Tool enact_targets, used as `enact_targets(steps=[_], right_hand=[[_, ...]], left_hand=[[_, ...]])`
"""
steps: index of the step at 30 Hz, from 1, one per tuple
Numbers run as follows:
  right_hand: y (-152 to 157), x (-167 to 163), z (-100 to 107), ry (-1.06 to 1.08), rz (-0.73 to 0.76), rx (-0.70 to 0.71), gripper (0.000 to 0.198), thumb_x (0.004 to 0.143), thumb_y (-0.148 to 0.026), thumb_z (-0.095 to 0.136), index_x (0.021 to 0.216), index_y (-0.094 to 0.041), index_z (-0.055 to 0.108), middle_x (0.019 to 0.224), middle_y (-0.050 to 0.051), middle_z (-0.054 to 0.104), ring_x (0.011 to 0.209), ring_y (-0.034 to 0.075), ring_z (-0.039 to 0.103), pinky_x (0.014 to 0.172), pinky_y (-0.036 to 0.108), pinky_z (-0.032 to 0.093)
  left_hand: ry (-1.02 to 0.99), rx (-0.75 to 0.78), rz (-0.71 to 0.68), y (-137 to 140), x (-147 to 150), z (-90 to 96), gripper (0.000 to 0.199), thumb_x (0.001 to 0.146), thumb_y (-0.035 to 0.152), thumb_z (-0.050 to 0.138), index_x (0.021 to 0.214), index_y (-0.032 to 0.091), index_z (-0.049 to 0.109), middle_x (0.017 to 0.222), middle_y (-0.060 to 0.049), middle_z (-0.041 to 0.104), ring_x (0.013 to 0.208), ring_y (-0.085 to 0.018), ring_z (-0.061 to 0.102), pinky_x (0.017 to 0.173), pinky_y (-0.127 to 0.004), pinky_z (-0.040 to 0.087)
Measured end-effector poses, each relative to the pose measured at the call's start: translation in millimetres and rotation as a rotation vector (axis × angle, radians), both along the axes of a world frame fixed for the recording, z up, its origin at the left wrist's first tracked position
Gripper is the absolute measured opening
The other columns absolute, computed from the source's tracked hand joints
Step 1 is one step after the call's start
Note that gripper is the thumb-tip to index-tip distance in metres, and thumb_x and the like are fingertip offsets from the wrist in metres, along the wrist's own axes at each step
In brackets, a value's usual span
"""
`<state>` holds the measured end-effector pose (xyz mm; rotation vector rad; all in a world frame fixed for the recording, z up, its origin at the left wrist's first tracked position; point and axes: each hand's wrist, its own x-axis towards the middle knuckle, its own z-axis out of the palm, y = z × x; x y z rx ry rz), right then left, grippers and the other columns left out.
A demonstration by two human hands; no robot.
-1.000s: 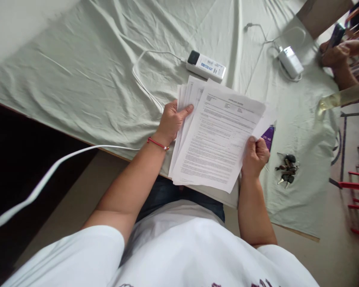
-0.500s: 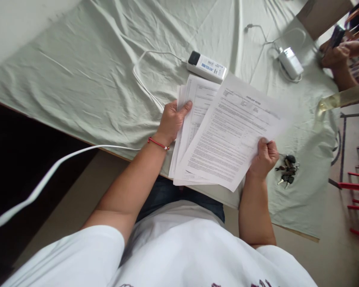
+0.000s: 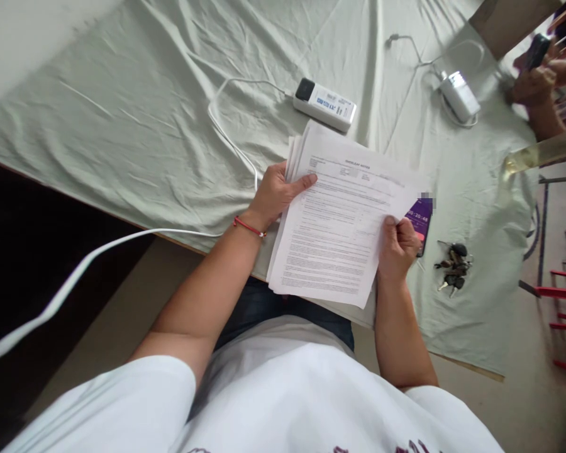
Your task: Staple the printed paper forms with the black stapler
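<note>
A stack of printed paper sheets [image 3: 330,233] is held up over the front edge of the table. My left hand [image 3: 283,192] grips the stack's left side, its thumb lying across the top sheet and the fingers hidden underneath. With thumb and curled fingers, my right hand [image 3: 397,245] pinches the right edge of the top sheet. That sheet lies nearly square over the others, whose edges fan out a little at the left. Just beyond my right hand, a phone [image 3: 423,220] with a lit purple screen is partly covered by the paper and fingers.
A white power bank [image 3: 325,105] with a cable lies beyond the papers on the green cloth [image 3: 170,126]. Keys [image 3: 454,267] rest to the right. A white adapter [image 3: 460,99] is farther back. Another person's hands [image 3: 538,82] hold a dark phone at the far right.
My right hand has moved left, bringing the top sheet over the stack. My left thumb now lies on that sheet. The phone beside my right hand has come into view.
</note>
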<state>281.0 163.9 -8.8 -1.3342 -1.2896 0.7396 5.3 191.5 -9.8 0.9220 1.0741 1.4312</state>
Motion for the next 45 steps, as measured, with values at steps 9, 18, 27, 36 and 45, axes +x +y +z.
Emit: enact_targets(steps=[9,18,27,36,45], right_hand=[[4,-3,1,-0.094,0.042,-0.009,0.059,0.089,-0.06,0.072,0.138,-0.03,0.06,0.143,0.011,0.061,0.132,0.026,0.061,0.109,0.046,0.054],[-7,-14,12,0.372,0.221,-0.291,0.05,0.074,-0.049,0.092,0.115,-0.026,0.075,0.114,0.006,0.083,0.11,0.027,0.078,0.104,0.045,0.062],[-5,-7,21,0.401,0.12,-0.381,0.043,0.059,-0.041,0.101,0.092,-0.022,0.081,0.099,0.006,0.086,0.087,0.026,0.081,0.085,0.044,0.068],[-4,-7,82,0.235,0.006,0.164,0.043,0.065,-0.044,0.096,0.101,-0.028,0.078,0.107,0.004,0.081,0.117,0.029,0.075,0.114,0.052,0.059],[-3,19,71,0.187,0.242,0.032,0.062,0.048,-0.045,0.102,0.101,-0.027,0.075,0.106,0.005,0.081,0.124,0.033,0.071,0.112,0.052,0.057]], left_hand=[[-0.139,-0.032,-0.048,-4,1,4.7,0.056,0.068,0.056,0.097,0.103,0.017,0.076,0.102,-0.01,0.081,0.106,-0.034,0.078,0.096,-0.048,0.066],[-0.174,-0.067,-0.033,-10,1,12.4,0.054,0.069,0.057,0.095,0.1,0.017,0.074,0.099,-0.011,0.079,0.122,-0.043,0.073,0.097,-0.053,0.066],[-0.069,-0.025,-0.23,-20,4,22.7,0.056,0.07,0.057,0.096,0.105,0.016,0.079,0.101,-0.012,0.082,0.106,-0.035,0.078,0.097,-0.052,0.066],[0.2,0.201,-0.242,-49,9,80.7,0.045,0.081,0.052,0.089,0.105,0.015,0.082,0.112,-0.01,0.081,0.115,-0.033,0.075,0.108,-0.05,0.059],[0.427,0.307,-0.268,-58,-6,85.8,0.052,0.072,0.05,0.094,0.107,0.015,0.078,0.111,-0.012,0.08,0.118,-0.037,0.072,0.105,-0.05,0.059]])
